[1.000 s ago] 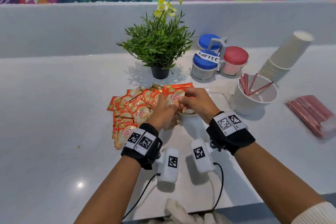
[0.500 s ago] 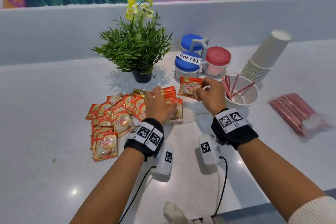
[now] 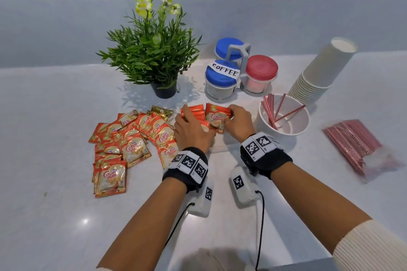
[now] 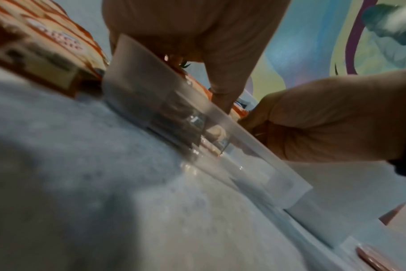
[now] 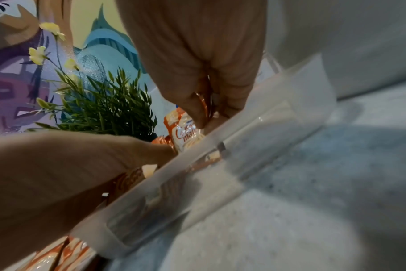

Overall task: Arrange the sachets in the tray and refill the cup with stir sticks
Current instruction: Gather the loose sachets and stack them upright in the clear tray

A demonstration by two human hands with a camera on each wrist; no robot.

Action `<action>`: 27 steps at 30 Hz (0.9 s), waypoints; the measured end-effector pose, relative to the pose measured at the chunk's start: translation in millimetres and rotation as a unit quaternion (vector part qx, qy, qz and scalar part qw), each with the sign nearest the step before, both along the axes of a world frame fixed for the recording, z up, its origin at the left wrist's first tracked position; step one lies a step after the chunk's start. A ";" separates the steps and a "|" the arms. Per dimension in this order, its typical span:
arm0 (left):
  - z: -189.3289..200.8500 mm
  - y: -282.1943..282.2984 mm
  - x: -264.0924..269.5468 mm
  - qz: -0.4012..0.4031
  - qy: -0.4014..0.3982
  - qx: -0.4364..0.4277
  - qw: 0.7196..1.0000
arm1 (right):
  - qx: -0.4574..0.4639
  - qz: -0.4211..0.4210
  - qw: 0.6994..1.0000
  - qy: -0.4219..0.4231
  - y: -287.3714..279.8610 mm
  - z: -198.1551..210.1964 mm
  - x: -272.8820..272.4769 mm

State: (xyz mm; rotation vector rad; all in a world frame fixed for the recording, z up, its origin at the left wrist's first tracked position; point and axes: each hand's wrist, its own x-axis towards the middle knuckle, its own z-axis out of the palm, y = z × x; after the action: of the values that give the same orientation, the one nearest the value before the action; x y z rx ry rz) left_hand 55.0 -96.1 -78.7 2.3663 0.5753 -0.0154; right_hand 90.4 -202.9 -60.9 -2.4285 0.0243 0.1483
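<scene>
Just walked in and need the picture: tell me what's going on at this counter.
A person is filing creamer sachets upright into a clear tray. The right hand pinches one sachet and sets it in, while the left hand steadies those already standing. A loose pile of sachets still lies on the counter. The white cup holds few stir sticks; the packet of stir sticks lies untouched.
</scene>
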 end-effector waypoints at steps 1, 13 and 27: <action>-0.4 2.5 1.0 0.000 -0.007 -0.012 1.000 | 0.013 -0.003 1.000 0.004 2.1 -1.9 1.0; -3.2 21.8 7.2 -0.043 -0.020 -0.034 0.998 | -0.043 0.071 0.996 0.025 6.1 -4.2 18.1; -8.3 23.0 7.0 -0.044 -0.050 -0.046 0.997 | 0.065 -0.037 0.997 -0.019 4.4 -1.7 18.0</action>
State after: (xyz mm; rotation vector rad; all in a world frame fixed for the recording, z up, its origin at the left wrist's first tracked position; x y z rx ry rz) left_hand 62.0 -73.1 -87.1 2.2873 0.4134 0.0351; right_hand 108.3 -198.5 -62.6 -2.2974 0.0835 0.0678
